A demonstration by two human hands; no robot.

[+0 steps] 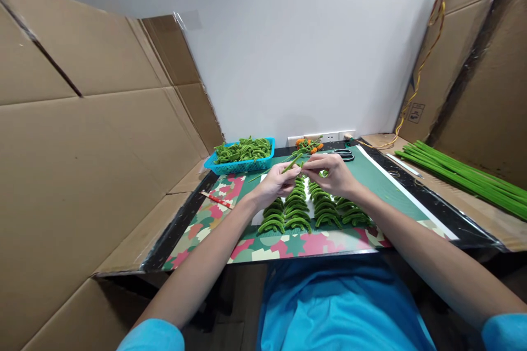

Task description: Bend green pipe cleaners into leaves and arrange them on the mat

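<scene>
Head view, from the left: brown cardboard panels, flat and creased, stand beside the worktop. A blue plastic basket with a perforated wall carries a loose heap of fuzzy green pieces, bent every which way; by their tangle, I judge these not yet arranged. Nearer lies a slim red strip on a camouflage-patterned sheet.

The left hand has its grip closed around a slender green piece, raised above the far part of the layout. Below the hands, curved green pieces, plush and arched, lie in four columns, partly over white paper; that share looks done, though fingers hide the far ends, so no count is possible. Behind sits a cluster of orange bits with green stems. The right hand has its fingertips drawn together beside the green piece; whether its grip clasps it, I cannot tell.

Farther right come black-handled scissors, a thin white stick and long, straight green rods, seemingly unused stock.
</scene>
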